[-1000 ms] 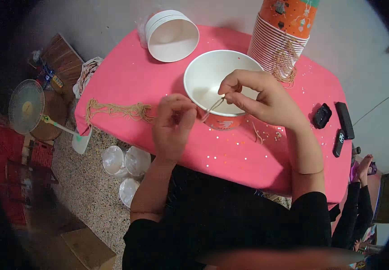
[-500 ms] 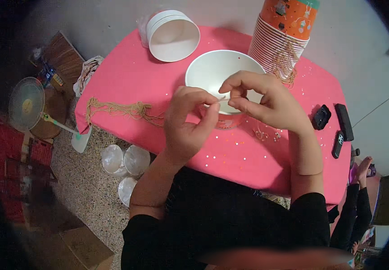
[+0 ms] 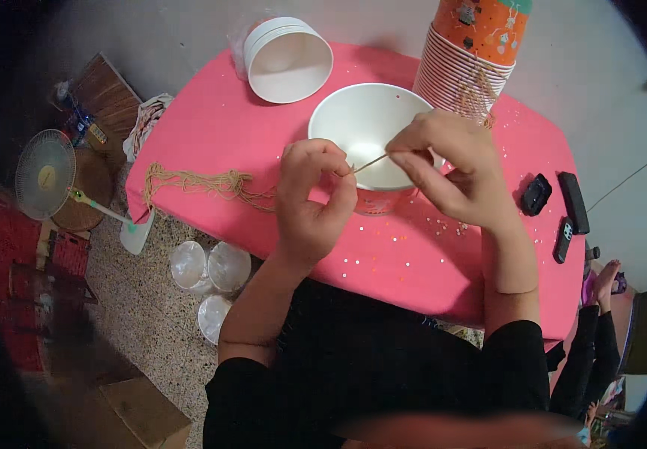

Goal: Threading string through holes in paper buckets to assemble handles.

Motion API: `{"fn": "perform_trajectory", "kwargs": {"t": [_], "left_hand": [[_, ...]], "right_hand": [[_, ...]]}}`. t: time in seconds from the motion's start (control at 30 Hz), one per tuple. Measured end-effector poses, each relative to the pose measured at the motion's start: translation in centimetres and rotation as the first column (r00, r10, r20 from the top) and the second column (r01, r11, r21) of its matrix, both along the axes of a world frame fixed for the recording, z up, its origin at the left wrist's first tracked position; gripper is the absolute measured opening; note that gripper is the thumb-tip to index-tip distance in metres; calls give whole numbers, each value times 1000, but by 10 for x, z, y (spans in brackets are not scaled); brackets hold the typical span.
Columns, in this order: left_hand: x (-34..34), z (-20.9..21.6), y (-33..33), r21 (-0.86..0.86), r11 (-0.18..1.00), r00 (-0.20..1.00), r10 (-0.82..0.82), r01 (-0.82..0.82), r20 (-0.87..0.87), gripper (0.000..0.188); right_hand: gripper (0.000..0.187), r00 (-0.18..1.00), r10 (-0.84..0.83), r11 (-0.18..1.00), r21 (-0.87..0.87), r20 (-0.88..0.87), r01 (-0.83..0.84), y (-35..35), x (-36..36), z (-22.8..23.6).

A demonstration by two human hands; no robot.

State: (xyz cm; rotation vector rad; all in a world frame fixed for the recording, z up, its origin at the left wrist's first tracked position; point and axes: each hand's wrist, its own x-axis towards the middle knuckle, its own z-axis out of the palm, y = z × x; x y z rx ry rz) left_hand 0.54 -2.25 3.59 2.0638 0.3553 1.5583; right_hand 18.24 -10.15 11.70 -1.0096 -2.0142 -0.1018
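A short stretch of tan string [image 3: 371,164] runs taut between my two hands, above the front rim of a white-lined paper bucket [image 3: 338,112]. My left hand [image 3: 312,198] pinches its lower end between thumb and fingertips. The other end is held in a pinch by my right hand [image 3: 454,168], a little higher and to the right. The bucket stands upright on the pink-covered table [image 3: 428,288], its outside reddish where it shows. To the left lies a loose bundle of the same kind of string [image 3: 211,182].
Tilted white buckets [image 3: 290,67] lie at the back left. A tall stack of nested buckets [image 3: 454,78], draped with string, stands back right. Small white and orange dots litter the cloth. A black tray [image 3: 535,194], black case [image 3: 573,203] and remote [image 3: 562,240] sit at the right edge.
My right hand has moved right and slightly up, away from the left, drawing the string out straight. My left hand has barely shifted.
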Motion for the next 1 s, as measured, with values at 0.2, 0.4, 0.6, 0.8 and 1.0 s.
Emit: {"fn": "perform_trajectory", "kwargs": {"t": [0.2, 0.4, 0.6, 0.8, 1.0], "left_hand": [[-4, -8, 0, 60, 995, 995, 84, -80, -53, 18], [-4, -12, 0, 66, 990, 985, 132, -125, -110, 19], [-5, -11, 1, 101, 985, 977, 157, -143, -146, 18], [-5, -13, 3, 84, 989, 980, 129, -118, -149, 18], [-6, -11, 1, 126, 985, 974, 143, -122, -175, 22]], "right_hand": [[4, 985, -17, 999, 47, -172, 26, -1, 3, -2], [5, 918, -49, 990, 104, -394, 98, -9, 12, 3], [6, 871, -15, 993, 98, -491, 72, -12, 17, 4], [7, 810, 160, 984, 160, -564, -83, -13, 23, 3], [7, 798, 149, 989, 103, -584, -109, -15, 24, 6]]}}
